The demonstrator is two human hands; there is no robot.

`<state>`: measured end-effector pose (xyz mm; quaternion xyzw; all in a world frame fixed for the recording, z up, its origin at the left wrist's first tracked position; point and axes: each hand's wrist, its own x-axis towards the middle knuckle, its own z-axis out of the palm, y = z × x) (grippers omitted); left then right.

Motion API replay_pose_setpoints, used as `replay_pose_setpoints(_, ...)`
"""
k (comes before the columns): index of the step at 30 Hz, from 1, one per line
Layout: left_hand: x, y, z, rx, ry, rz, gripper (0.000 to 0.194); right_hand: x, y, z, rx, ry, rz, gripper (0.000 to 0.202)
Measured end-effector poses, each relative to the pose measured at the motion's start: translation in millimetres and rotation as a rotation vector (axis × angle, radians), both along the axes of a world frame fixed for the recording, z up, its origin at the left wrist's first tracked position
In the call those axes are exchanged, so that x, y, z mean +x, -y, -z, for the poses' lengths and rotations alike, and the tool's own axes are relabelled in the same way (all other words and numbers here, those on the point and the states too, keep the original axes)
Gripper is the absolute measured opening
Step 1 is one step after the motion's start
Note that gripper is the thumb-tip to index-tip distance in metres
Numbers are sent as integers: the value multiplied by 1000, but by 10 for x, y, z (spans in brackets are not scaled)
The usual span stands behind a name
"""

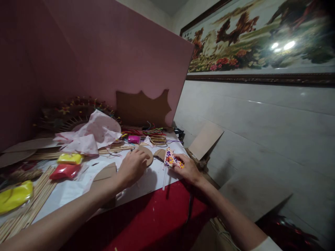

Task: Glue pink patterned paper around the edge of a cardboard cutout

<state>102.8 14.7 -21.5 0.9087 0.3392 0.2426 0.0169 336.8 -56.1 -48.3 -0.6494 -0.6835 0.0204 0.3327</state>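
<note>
Magenta-filled packet (134,139) near left hand (133,165)

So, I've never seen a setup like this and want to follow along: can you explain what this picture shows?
There is no machine here, only a person working with two bare hands. The single picture comes from a camera worn on their head, looking forward and down, so the arms reach in from below.

The right hand holds a flower-patterned tool with a clear rod hanging beneath. The left hand is at a round cardboard piece; whether it grips it, I can't tell.

On the white-topped surface also lie thin wooden sticks, a crumpled pinkish cloth and a red packet.
</note>
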Motion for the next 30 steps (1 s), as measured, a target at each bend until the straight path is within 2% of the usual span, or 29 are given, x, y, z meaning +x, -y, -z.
replay_pose_setpoints(5, 442, -254, 28, 73, -118, 42, 17, 44, -14, 27, 10, -5, -86, 40)
replay_pose_setpoints(8, 637, -363, 77, 89, -168, 52, 28, 116, -38, 46, 28, -15, -98, 39)
replay_pose_setpoints(12, 763, -386, 154, 111, -171, 45, 31, 247, -74, 44, 56, -27, -61, 39)
replay_pose_setpoints(16, 794, -361, 191, 120, -138, 4, 30, 292, -98, 54, 76, -33, -38, 39)
replay_pose_setpoints(21, 573, -314, 48, 104, -48, -37, 13, 246, -99, 109, 62, -6, -65, 37)
replay_pose_setpoints(22, 486, -290, 2, 97, -16, -48, 17, 239, -102, 112, 61, -1, -66, 37)
replay_pose_setpoints(26, 40, -163, -149, 42, 144, -147, 21, 229, -142, 99, 60, 0, -59, 38)
replay_pose_setpoints(30, -458, -76, -188, -57, 292, -281, 24, 214, -192, 138, 41, -8, -58, 39)
